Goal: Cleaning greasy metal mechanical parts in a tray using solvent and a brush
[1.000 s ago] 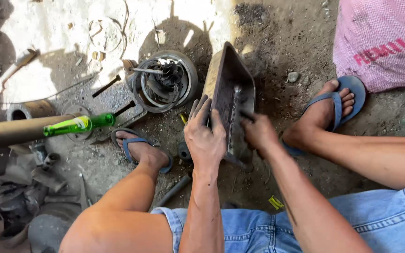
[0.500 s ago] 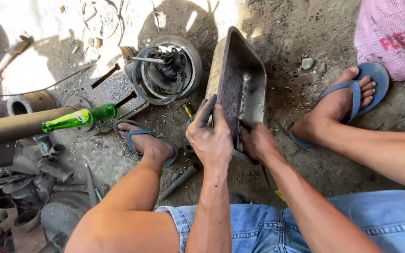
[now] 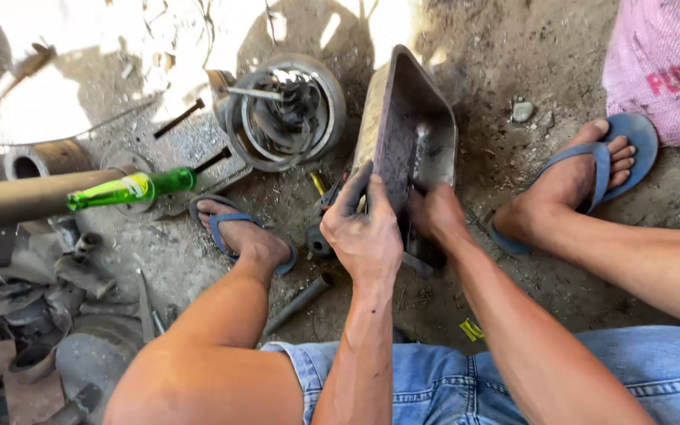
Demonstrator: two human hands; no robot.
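A dirty rectangular metal pan stands tilted on its near end on the dirt ground, its hollow side facing right. My left hand grips the pan's near left edge, fingers curled over the rim. Low inside the pan's near end is my right hand, with fingers hidden in its dark bottom; whether it holds anything there cannot be made out. Both hands are black with grease. I squat, with my feet in blue flip-flops on either side.
A round metal housing with coiled parts lies beyond the pan. A green glass bottle rests on a pipe at left. Scrap metal parts pile up at lower left. A pink sack sits at upper right. A dark rod lies between my legs.
The pan has tipped a little more upright and my right hand has moved lower into its near end. The metal piece seen inside the pan earlier is no longer visible.
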